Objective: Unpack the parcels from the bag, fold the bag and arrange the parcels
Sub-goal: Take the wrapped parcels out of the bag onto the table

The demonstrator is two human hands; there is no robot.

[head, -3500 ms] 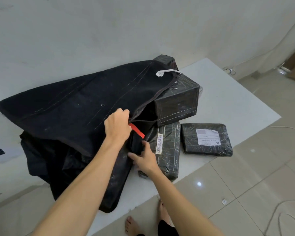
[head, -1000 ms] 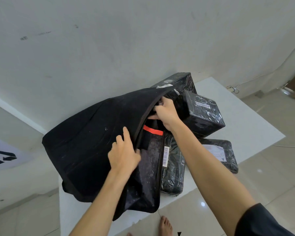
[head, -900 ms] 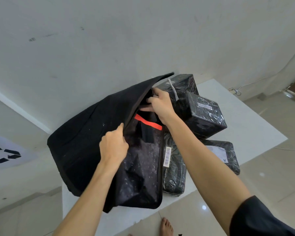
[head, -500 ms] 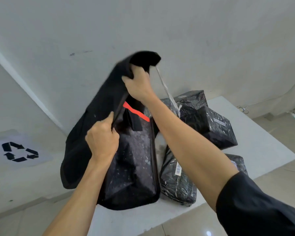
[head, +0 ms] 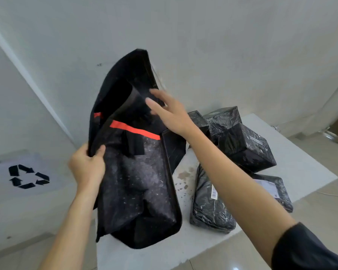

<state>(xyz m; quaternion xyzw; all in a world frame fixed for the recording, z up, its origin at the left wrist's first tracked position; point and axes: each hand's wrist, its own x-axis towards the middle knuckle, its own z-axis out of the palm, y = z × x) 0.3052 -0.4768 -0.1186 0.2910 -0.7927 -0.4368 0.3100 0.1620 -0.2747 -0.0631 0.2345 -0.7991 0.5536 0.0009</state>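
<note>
A large black fabric bag (head: 141, 191) with an orange stripe stands upright on the white table (head: 300, 164), its mouth held open toward me. My left hand (head: 87, 168) grips the bag's left rim. My right hand (head: 170, 112) hovers at the upper right of the opening with fingers spread, holding nothing. To the right, several black wrapped parcels lie on the table: a box-shaped parcel (head: 248, 149) on top at the back, a flat parcel with a barcode (head: 209, 203) in front, and a flat parcel with a white label (head: 275, 190) partly behind my right arm.
The table stands against a white wall. A white sheet with a black recycling symbol (head: 28, 176) lies at the left. Tiled floor runs along the right and front of the table, with a cable (head: 328, 193) on it at the right. Brown stains (head: 183, 176) mark the tabletop.
The bag has been lifted from lying over the parcels to standing upright. My right hand let go of the bag's top edge and now is open beside it.
</note>
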